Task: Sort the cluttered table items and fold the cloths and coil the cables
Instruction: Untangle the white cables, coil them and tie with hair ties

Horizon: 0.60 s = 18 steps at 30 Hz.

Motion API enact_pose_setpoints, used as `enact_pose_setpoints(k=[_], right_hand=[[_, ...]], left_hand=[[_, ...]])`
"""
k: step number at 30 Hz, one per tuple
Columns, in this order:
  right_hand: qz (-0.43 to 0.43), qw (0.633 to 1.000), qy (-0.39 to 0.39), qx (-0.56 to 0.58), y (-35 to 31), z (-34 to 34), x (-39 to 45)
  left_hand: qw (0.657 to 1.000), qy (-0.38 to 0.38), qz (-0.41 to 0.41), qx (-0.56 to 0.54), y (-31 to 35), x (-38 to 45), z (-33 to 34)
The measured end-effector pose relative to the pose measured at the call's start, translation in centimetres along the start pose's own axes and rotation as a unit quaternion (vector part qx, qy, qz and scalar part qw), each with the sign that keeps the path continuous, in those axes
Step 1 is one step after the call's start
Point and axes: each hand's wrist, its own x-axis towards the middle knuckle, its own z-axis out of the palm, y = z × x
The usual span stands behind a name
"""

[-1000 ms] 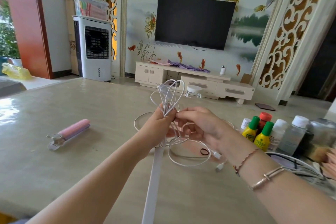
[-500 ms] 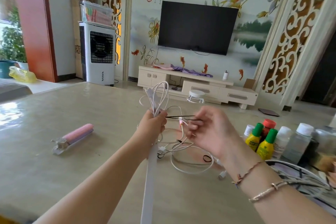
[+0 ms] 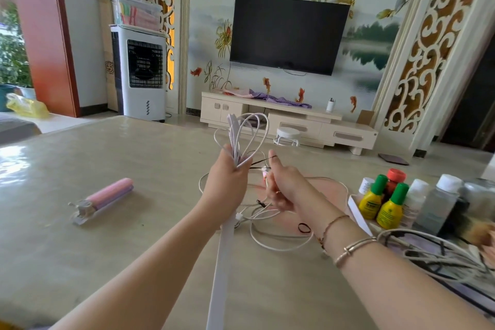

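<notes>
Cable tangle [image 3: 434, 252] at lower right edge of frame on surface [image 3: 80, 249]. Frame centre: left hand [image 3: 227, 182] fingers wrapped round looped white cable bundle [image 3: 241, 134], flat tail hanging toward bottom edge. Right hand [image 3: 284, 187] fingers curled, stretching thin black band [image 3: 261, 161]. Bottles [image 3: 388, 201] right; pink tool [image 3: 104, 199] left.

right hand [image 3: 284, 187] pulled back from left hand [image 3: 227, 182], now fisted thumb-up, black hair tie [image 3: 261, 162] stretched taut between them. cable [image 3: 241, 131] loops raised slightly.
</notes>
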Motion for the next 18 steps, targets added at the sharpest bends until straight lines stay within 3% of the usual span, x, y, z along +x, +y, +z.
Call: enact_pose_setpoints(k=[3, 6, 18], right_hand=[[0.058, 0.987, -0.052, 0.139, 0.0, -0.3, 0.2], [0.074, 0.956, -0.053, 0.278, -0.4, -0.9, 0.3], [0.047, 0.940, -0.038, 0.337, -0.9, 0.3, 0.9]], left_hand=[[1.000, 0.017, 0.017, 0.020, -0.2, 0.0, -0.2], [0.998, 0.005, 0.035, 0.046, 0.0, -0.5, 0.2], [0.989, 0.009, 0.085, 0.123, 0.4, -1.5, 0.1]])
